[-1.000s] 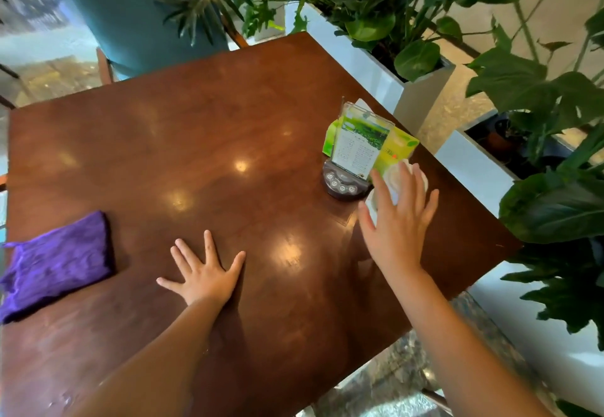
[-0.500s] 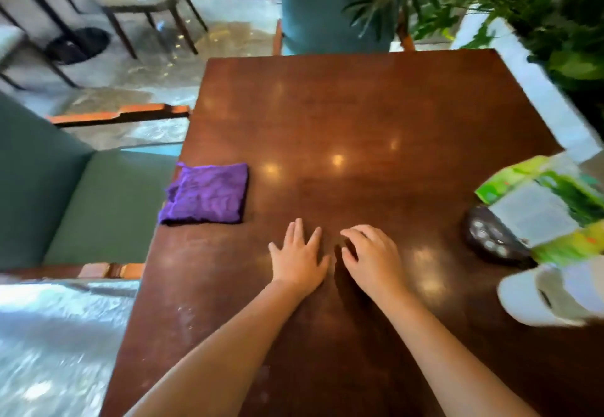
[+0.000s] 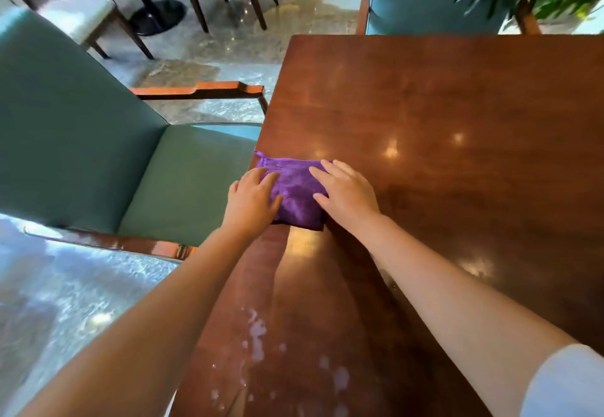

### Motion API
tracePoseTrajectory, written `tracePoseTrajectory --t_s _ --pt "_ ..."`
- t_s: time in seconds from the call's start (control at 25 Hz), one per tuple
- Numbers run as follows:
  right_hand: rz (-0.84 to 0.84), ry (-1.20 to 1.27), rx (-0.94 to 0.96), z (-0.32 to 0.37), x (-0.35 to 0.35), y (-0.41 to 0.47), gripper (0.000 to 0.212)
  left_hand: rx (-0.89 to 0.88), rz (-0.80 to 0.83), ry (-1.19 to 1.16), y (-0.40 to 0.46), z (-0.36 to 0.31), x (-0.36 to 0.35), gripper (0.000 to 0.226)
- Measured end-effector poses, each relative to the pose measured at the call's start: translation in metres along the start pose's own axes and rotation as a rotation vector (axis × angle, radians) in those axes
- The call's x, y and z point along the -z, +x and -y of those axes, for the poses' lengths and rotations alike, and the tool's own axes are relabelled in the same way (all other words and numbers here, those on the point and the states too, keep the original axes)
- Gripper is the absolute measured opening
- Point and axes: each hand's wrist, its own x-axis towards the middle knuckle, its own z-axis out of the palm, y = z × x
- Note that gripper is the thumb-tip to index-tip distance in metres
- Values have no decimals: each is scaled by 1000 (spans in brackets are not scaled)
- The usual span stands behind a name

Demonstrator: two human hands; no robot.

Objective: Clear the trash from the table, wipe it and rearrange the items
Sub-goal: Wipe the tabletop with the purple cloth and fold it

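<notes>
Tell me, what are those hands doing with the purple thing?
A person is cleaning a wooden table. Both hands lie flat on a folded purple cloth at the table's left edge: the left hand on its left side, the right hand on its right. Neither has closed a grip on it. Whitish wet spots sit on the near part of the table, not yet wiped.

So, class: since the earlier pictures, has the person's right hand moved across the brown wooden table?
Yes. The right hand went left across the brown wooden table to its left edge, onto the folded purple cloth.
</notes>
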Motion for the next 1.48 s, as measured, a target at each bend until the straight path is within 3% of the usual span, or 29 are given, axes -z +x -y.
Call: tracePoseTrajectory --t_s 0.2,0.48,0.76,0.96,1.08,1.24,1.36,1.48 --pt "92 -66 -2 15 -31 9 48 -80 301 101 14 8 -21 52" --pt "-91 108 -78 22 -47 -2 22 -155 -48 -37 4 6 -30 21" --pt "-2 90 -117 -21 11 -31 19 -212 74 -69 -4 -49 -10 19" --pt "175 91 -257 -70 42 -97 17 -354 279 -104 -18 -109 -22 30" --pt "158 108 -278 -85 24 -137 16 -451 329 -206 -36 -114 -38 26" --pt "22 44 -245 -86 13 -193 4 -710 250 -165 -74 -116 -53 26" --pt "-89 -94 -158 -75 10 -213 17 -823 232 -121 -101 -113 -62 28" --pt "-200 -157 -60 -68 1 -208 43 -822 247 -176 -117 -101 -58 39"
